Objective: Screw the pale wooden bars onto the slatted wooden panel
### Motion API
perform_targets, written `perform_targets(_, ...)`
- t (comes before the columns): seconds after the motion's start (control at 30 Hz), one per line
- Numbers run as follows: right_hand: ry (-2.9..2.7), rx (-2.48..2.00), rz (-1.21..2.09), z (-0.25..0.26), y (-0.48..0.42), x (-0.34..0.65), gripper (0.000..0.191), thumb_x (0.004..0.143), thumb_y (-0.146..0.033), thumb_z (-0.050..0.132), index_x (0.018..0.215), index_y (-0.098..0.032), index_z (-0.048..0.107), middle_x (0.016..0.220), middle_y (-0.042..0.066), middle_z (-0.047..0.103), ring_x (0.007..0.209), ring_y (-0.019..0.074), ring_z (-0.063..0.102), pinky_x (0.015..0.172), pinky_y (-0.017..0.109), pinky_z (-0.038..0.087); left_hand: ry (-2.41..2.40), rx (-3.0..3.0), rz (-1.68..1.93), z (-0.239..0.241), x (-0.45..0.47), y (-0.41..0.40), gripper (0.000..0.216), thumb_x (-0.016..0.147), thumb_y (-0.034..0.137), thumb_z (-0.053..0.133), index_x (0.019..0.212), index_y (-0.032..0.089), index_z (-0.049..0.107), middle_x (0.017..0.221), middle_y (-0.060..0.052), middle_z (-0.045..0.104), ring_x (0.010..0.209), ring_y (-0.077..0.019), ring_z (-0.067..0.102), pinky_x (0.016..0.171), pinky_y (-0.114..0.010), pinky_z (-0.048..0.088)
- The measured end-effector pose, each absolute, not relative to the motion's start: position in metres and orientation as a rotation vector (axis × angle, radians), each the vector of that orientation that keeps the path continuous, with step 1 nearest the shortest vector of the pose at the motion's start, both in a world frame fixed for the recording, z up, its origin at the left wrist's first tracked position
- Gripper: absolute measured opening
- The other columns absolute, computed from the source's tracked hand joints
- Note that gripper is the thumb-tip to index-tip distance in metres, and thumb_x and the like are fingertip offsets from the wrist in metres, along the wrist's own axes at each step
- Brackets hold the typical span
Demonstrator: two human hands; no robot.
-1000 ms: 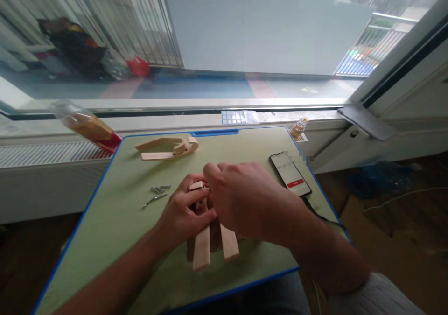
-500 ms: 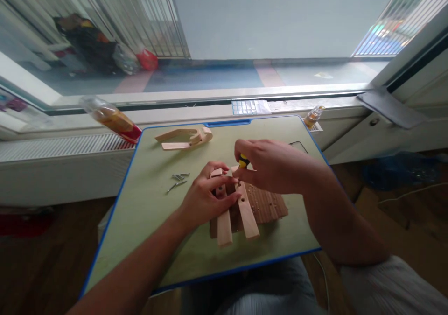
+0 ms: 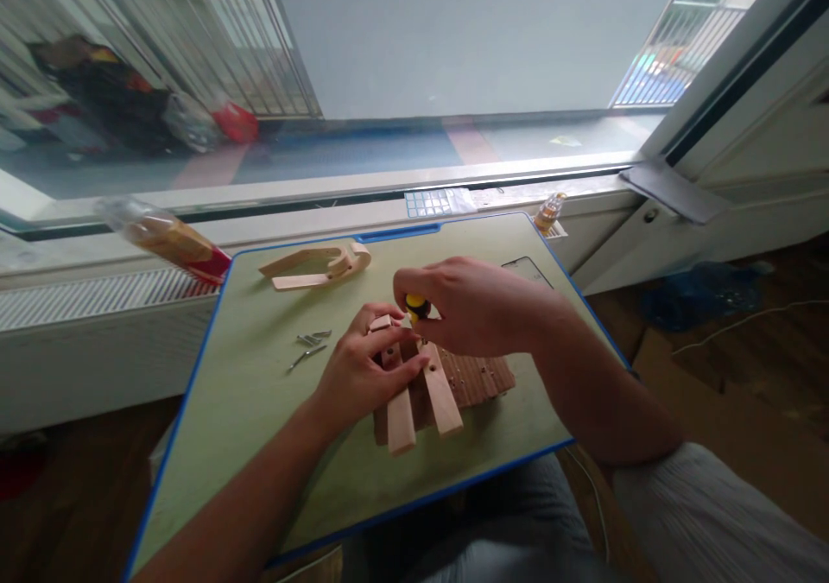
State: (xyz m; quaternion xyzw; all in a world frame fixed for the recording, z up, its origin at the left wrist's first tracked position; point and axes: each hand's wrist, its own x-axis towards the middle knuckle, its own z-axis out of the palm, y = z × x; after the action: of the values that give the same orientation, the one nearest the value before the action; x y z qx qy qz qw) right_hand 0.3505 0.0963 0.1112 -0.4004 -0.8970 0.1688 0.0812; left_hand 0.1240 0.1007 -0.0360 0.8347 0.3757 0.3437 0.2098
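My right hand [image 3: 476,307] is closed around the yellow and black handle of a screwdriver [image 3: 418,307], held over the upper part of a pale wooden piece; its tip is hidden. My left hand [image 3: 359,363] grips that piece, its fingers reaching across two pale strips, one on the left [image 3: 401,423] and one on the right [image 3: 444,397]. Both strips have round holes. They lie on a brown wood-grain block [image 3: 483,380], marked with small holes. Several metal screws [image 3: 311,339] lie loose to the left of my left hand.
Behind the screws lies a pale, curved wooden part [image 3: 317,274]. A flat dark-edged thing, perhaps a phone [image 3: 531,269], is partly behind my right hand. The blue-edged table [image 3: 259,445] stands against a window sill. Bottles stand beyond it, one left [image 3: 172,242], one right [image 3: 550,212].
The whole view has shifted, so things appear farther left. More of the screwdriver handle shows between the fingers of my right hand. My left hand keeps its grip on the wood.
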Motion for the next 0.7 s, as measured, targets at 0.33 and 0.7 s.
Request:
perform_targets(0.33, -2.596, -1.412, 0.402, 0.107, 0.085, 0.321, 0.027, 0.096, -0.028, 0.051, 0.117, -0.020, 0.066, 0.108, 0.012, 0.081, 0.080, 0.0205, 0.063, 0.063, 0.036, 0.023, 1.078, 2.293, 0.979, -0.039, 0.122, 0.099, 0.014, 0.078, 0.023, 0.085, 0.091, 0.023, 0.082, 0.122, -0.008, 0.064, 0.098, -0.0215, 0.069, 0.086, -0.035, 0.065)
perform_targets(0.7, -2.551, -1.363, 0.423, 0.101, 0.106, 0.339, 0.031, 0.101, -0.029, 0.048, 0.126, -0.019, 0.064, 0.106, 0.011, 0.080, 0.083, 0.0212, 0.064, 0.065, 0.035, 0.027, 1.039, 2.351, 0.939, -0.033, 0.131, 0.124, 0.015, 0.082, 0.031, 0.087, 0.093, 0.022, 0.083, 0.119, -0.009, 0.064, 0.104, -0.0231, 0.068, 0.091, -0.036, 0.064)
